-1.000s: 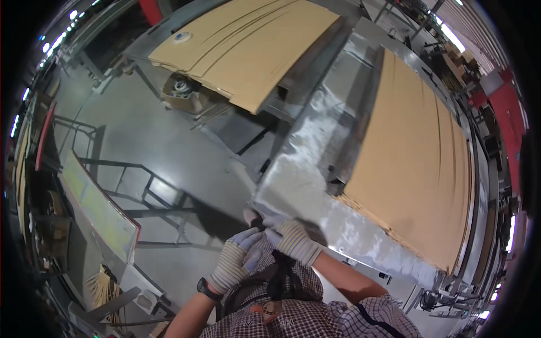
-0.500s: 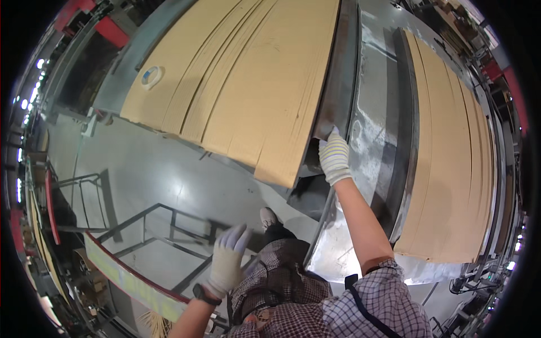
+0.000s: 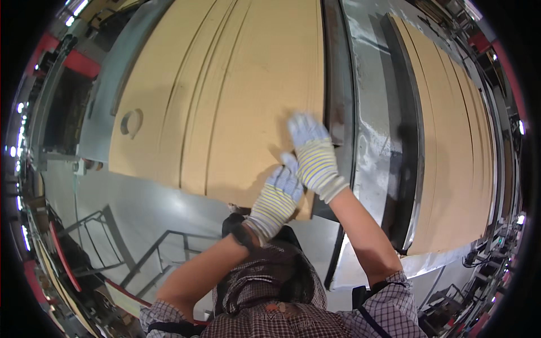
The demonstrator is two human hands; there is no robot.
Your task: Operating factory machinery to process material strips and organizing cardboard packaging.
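My right hand, in a white glove with yellow stripes and blue-grey fingers, is open over a tan cardboard sheet. Its fingers stretch forward near the sheet's right edge, slightly blurred. Just left of it and nearer to me, my left hand wears a matching glove. It is over the near edge of the cardboard, one digit raised toward the right palm; the hands almost meet or touch. No object shows in either hand. The cardboard lies in long overlapping strips, and a roll of tape rests on its left part.
A dark metal beam runs along the cardboard's right side. Beyond a grey metal surface, a second cardboard stack lies beside another dark rail. A metal frame stands on the floor at lower left.
My right hand has left the metal beam and moved left onto the cardboard. My left hand has come up from beside my body to the near cardboard edge. My body is closer to the stack.
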